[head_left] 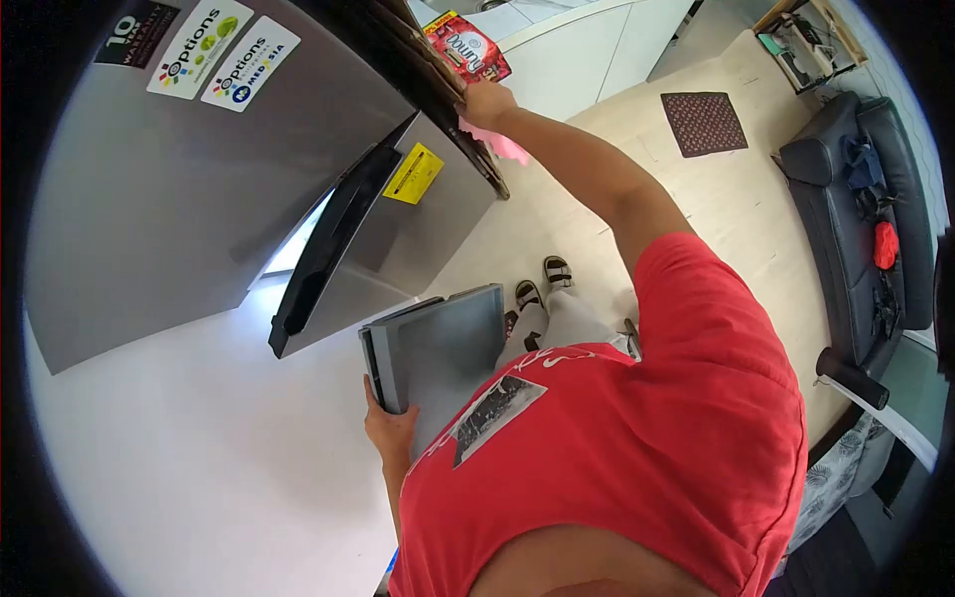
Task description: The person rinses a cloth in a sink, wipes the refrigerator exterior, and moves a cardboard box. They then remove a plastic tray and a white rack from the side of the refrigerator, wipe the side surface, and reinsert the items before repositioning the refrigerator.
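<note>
My left hand point(388, 426) grips the lower left edge of a grey flat panel point(448, 348), thumb on its face and fingers behind it; the panel stands close against my red shirt. Stretched up and forward, my right hand point(487, 102) is closed at the edge of the brown cardboard-like sheets point(430, 60); its fingertips are partly hidden. Pink material point(507, 147) hangs just below that hand. A red Downy pack point(468, 50) sits directly beyond it.
At the left stands a large grey appliance point(149, 199) with stickers, beside a dark-edged open door point(418, 234) with a yellow label point(414, 174). A white cabinet point(567, 60) is ahead. On the right are a floor mat point(704, 124) and a dark sofa point(836, 229).
</note>
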